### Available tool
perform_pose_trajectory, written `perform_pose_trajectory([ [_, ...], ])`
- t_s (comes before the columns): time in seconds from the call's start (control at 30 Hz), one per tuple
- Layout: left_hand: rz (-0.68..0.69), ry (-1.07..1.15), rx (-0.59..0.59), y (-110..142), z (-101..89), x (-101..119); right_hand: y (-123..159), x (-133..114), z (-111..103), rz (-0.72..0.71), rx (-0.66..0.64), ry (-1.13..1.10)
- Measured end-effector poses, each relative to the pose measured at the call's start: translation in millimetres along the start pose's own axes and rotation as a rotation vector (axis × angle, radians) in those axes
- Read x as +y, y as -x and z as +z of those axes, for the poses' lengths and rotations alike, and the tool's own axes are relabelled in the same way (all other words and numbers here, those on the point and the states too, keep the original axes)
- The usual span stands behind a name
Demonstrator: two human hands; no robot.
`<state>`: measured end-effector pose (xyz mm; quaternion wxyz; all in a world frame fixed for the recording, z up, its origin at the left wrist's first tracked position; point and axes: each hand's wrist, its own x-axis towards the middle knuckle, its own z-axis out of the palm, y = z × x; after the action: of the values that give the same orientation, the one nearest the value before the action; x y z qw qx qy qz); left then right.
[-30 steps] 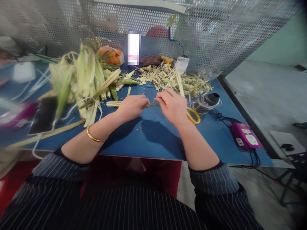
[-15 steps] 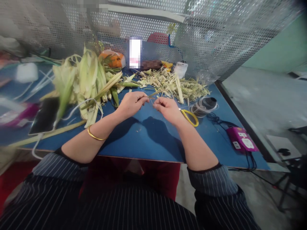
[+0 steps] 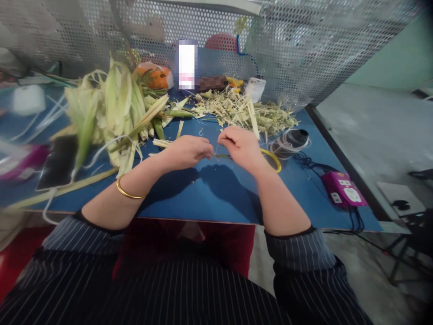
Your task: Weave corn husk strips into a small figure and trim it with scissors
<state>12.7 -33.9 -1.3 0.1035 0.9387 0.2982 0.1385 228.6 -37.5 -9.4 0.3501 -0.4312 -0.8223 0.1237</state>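
Note:
My left hand is closed over the blue table, its fingertips pinching a thin husk-coloured stem that sticks out to the right. My right hand is raised just beside it, thumb and fingers pinched together. A fine thread runs between the fingertips of both hands. Partly behind my right wrist lie yellow-handled scissors, their blades hidden. Close by stands a dark spool with pale thread or wire wound loosely around it.
Large corn husks heap up at the left, shredded husk at the back. A lit phone stands by the mesh panel. A black phone or power bank with a white cable lies left. A purple power strip sits right.
Both hands have come slightly lower and nearer each other. The stem pointed up and right before; now it points right, beneath my right hand. Pale husk strips now show behind my left hand.

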Motion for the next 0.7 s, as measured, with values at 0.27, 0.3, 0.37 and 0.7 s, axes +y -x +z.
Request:
perform_pose_trajectory([
  [0.27, -0.157, 0.363, 0.301, -5.4, 0.2, 3.1, -2.1, 8.8, 4.8, 0.462, -0.127, -0.719],
  [0.3, -0.206, 0.366, 0.353, -6.1, 1.8, 2.9, -1.8, 7.3, 8.5, 0.475, -0.126, -0.757],
  [0.37, -0.293, 0.363, 0.434, -7.3, 5.0, 1.1, -1.0, 2.3, 16.3, 0.469, -0.107, -0.769],
  [0.7, -0.396, 0.211, 0.478, -7.5, 15.7, -4.0, 9.1, -21.2, 32.2, -0.101, 0.166, -0.192],
])
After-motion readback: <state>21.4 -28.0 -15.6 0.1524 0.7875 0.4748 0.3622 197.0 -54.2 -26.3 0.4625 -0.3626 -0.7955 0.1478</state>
